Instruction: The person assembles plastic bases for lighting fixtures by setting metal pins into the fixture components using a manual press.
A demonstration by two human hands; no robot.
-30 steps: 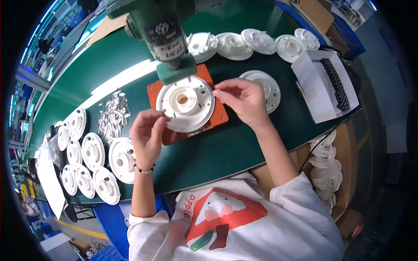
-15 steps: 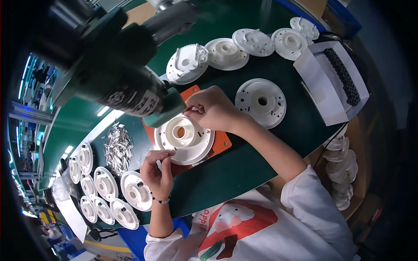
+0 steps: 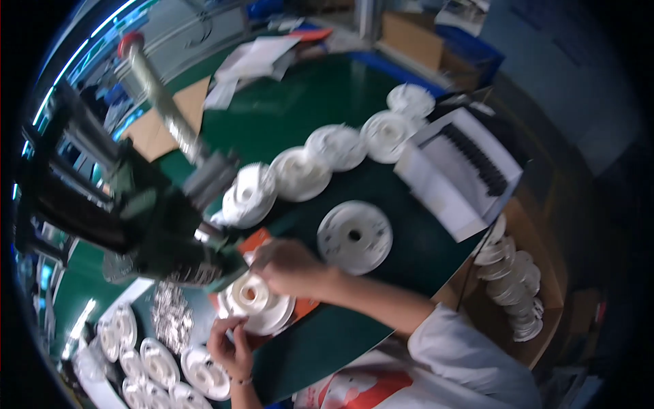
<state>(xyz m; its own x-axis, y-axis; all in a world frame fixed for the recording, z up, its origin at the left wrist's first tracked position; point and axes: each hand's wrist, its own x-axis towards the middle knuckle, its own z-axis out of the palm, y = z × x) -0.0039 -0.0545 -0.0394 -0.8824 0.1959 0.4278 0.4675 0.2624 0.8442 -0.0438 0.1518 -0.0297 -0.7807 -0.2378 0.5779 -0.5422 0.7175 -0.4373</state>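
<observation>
A white round plastic disc (image 3: 278,312) with a raised central hub lies on an orange plate (image 3: 306,310), beneath a green press head (image 3: 221,266). My right hand (image 3: 289,267) is at the disc's far side, beside the press head. Its fingers are pinched together, and whatever they hold is hidden. My left hand (image 3: 230,351) is at the disc's near left rim, with index finger and thumb apart and the fingertips by the edge. Blur hides whether they touch. To the left of the disc lies a pile of small silvery metal pieces (image 3: 172,317).
Another white disc (image 3: 371,252) lies right of the press. White parts (image 3: 300,174) form a row behind it. A white box (image 3: 436,184) holds a black strip of parts (image 3: 473,160). Several hubbed discs (image 3: 204,371) stand at left. A cardboard box (image 3: 545,273) of white parts stands at right.
The view has tilted up and shifted, so the bench and both hands appear lower and further left, and more of the bench's far end shows. Both hands keep nearly the same places at the disc.
</observation>
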